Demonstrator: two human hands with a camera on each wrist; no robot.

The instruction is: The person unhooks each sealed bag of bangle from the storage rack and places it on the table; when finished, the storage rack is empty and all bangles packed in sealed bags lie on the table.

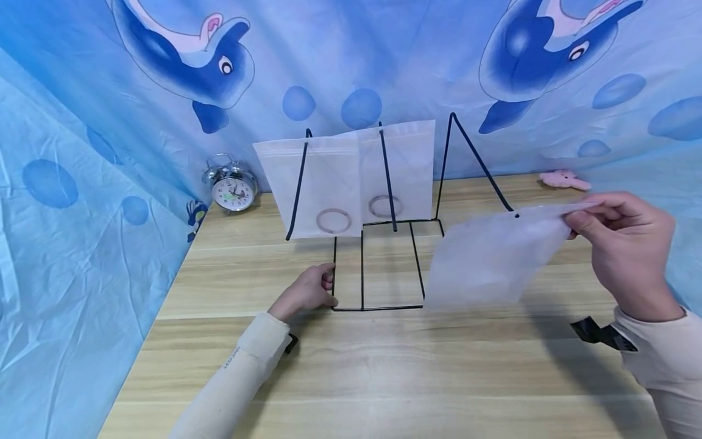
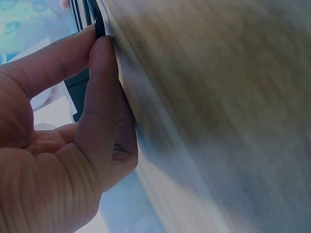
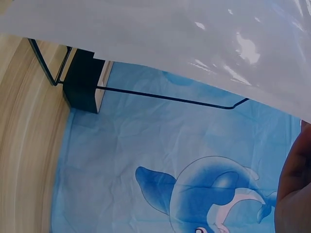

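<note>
My left hand [image 1: 309,288] pinches the front left corner of a black wire rack [image 1: 378,309] lying along the tabletop. In the left wrist view, the thumb and index finger [image 2: 102,63] meet on the dark wire. Two white zip bags [image 1: 312,183] stand in the rack's left part behind its slanted wires, each with a ring printed low on it. On the right, my right hand [image 1: 631,250] holds a white plastic bag [image 1: 493,259] by its top right corner. It hangs tilted in front of the rack's right wire triangle [image 1: 482,164], overlapping the base. The right wrist view shows its glossy face [image 3: 204,48].
A silver twin-bell alarm clock [image 1: 234,190] sits at the back left of the wooden table [image 1: 384,378]. At the back right lies a small pink toy [image 1: 565,179]. A blue dolphin curtain [image 1: 329,55] hangs behind. A dark block [image 3: 82,82] shows beside the wire in the right wrist view.
</note>
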